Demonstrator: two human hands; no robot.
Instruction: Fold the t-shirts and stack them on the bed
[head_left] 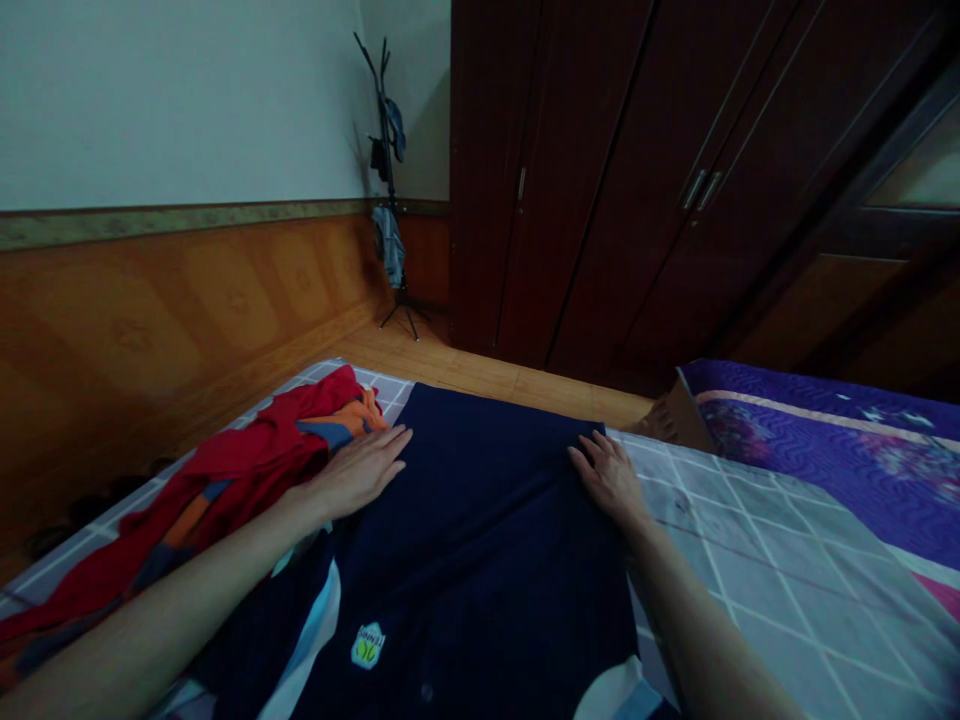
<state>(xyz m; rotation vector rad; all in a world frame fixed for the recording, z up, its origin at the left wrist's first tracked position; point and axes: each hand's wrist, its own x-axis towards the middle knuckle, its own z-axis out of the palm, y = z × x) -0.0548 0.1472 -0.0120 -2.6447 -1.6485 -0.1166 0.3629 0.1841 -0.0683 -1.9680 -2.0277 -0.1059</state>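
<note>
A navy shirt [487,520] with white and light-blue side panels and a small tennis badge lies spread out in front of me, its hem toward the far edge. My left hand [364,470] rests flat at the shirt's left edge, fingers stretched out over the cloth. On the opposite edge, near the far right corner, my right hand [609,474] lies with its fingers apart on the fabric. Neither hand grips anything. Beside my left forearm is a crumpled red garment [247,440] with orange and blue-grey parts.
Under the clothes is a grey checked sheet [750,540]. A purple flowered bedspread [825,430] lies to the right, next to a cardboard box [694,412]. Beyond the far edge stand a dark wooden wardrobe [570,180] and a black coat stand [388,170] with items hanging on it.
</note>
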